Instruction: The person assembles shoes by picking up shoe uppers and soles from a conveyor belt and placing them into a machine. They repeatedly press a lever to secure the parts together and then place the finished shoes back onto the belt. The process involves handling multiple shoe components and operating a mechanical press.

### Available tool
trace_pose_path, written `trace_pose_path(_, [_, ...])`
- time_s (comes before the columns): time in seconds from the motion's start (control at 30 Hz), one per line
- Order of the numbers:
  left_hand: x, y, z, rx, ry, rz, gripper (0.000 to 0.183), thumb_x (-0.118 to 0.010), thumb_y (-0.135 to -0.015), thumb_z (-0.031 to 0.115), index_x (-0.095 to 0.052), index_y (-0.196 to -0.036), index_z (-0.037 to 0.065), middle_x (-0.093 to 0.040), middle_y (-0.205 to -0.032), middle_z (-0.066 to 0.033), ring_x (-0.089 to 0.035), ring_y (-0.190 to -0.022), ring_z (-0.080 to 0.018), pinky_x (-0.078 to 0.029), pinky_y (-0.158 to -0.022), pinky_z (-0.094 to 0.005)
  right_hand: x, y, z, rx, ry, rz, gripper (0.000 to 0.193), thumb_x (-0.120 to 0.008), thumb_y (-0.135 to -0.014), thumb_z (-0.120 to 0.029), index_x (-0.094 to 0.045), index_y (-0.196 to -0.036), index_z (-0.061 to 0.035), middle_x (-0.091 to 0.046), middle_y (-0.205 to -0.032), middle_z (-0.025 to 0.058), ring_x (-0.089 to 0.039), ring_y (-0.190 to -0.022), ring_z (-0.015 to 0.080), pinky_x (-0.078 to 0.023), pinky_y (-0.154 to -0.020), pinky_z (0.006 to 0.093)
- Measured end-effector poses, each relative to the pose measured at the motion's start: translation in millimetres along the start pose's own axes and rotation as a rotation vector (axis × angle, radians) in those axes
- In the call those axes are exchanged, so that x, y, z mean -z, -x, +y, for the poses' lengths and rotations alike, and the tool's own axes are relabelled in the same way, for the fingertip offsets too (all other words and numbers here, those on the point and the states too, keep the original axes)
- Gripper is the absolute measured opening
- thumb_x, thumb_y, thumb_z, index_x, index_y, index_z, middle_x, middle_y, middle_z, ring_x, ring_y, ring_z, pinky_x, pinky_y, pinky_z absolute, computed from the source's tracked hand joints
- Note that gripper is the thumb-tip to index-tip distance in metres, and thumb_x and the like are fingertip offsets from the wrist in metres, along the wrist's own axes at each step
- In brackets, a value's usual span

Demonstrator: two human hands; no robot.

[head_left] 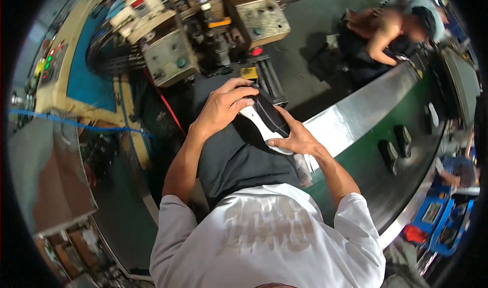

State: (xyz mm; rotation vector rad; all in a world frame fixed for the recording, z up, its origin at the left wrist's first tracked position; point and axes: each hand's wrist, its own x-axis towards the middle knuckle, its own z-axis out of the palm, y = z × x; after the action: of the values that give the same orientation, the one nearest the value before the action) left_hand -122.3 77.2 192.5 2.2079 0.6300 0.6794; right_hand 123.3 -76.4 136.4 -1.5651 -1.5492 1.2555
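Observation:
Between my hands, above my lap, is a shoe [269,114] with a black upper and a white sole that faces partly toward me. My left hand [223,107] grips its far end, thumb on the sole and fingers over the upper. Around the near end is my right hand [296,135], thumb pressed on the white sole and fingers along the black side. The inside of the shoe is hidden.
Ahead stands a machine with metal control boxes [170,54]. To the right runs a green conveyor with a metal edge [351,115], bearing several shoes [403,140]. A co-worker [381,39] bends over its far end. Blue crates [432,214] sit beyond it.

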Motion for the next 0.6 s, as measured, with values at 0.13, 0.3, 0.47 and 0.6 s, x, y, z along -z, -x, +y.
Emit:
trace_pose_path(0.13, [11,42,-1,0.003,-0.010,0.221,0.028,-0.075,-0.093,0.001,-0.079,-0.121,0.007,-0.063,-0.145,-0.0176,-0.064,-0.133,-0.0338,-0.057,-0.102,-0.0419,-23,-36,-7,0.187,0.139,0.013,0.113,-0.093,-0.078,-0.023,-0.028,-0.170,-0.0102,-0.052,-0.158,0.0268,-0.053,-0.147,0.0403,-0.047,-0.119,0.0448])
trace_pose_path(0.3, [21,85,-19,0.074,0.642,0.397,0.103,-0.093,-0.079,0.018,-0.039,-0.164,-0.001,-0.055,-0.159,-0.0190,-0.049,-0.152,-0.0298,-0.033,-0.127,-0.0409,-68,-73,9,0.409,0.281,0.195,0.111,-0.095,-0.076,-0.019,-0.034,-0.168,-0.0142,-0.057,-0.141,0.0233,-0.061,-0.121,0.0446,-0.051,-0.105,0.0508])
trace_pose_path(0.47, [9,93,-11,0.285,0.412,0.313,0.096,-0.092,-0.077,0.010,-0.045,-0.161,0.000,-0.058,-0.156,-0.0196,-0.054,-0.147,-0.0293,-0.039,-0.124,-0.0405,-94,-97,38,0.556,0.330,0.216,0.123,-0.096,-0.064,-0.002,-0.032,-0.168,-0.0123,-0.052,-0.148,0.0240,-0.054,-0.131,0.0477,-0.048,-0.110,0.0539])
trace_pose_path(0.6, [-12,91,-16,0.278,0.265,0.353,0.075,-0.082,-0.077,0.001,-0.056,-0.147,0.002,-0.064,-0.148,-0.0184,-0.061,-0.140,-0.0297,-0.044,-0.120,-0.0419,-114,-102,61,0.533,0.277,0.245,0.130,-0.095,-0.062,0.004,-0.024,-0.170,-0.0097,-0.048,-0.151,0.0251,-0.053,-0.133,0.0475,-0.047,-0.112,0.0529])
